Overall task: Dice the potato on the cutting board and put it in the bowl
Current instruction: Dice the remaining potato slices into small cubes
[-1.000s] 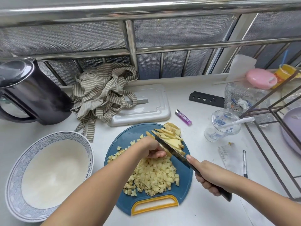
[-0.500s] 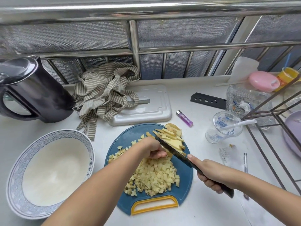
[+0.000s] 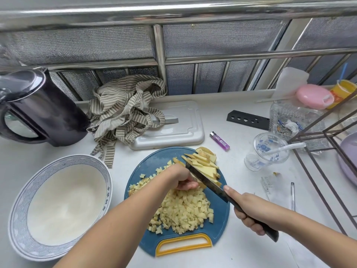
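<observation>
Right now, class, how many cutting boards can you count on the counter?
2. The blue cutting board lies at the front, under the potato; the white cutting board lies behind it, partly under the striped cloth. Others may be hidden.

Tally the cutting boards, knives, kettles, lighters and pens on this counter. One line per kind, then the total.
Cutting boards: 2, the blue board and the white board
Knives: 1, the knife in the right hand
Kettles: 1, the black kettle
Lighters: 1, the purple lighter
Pens: 1, the pen
Total: 6
</observation>
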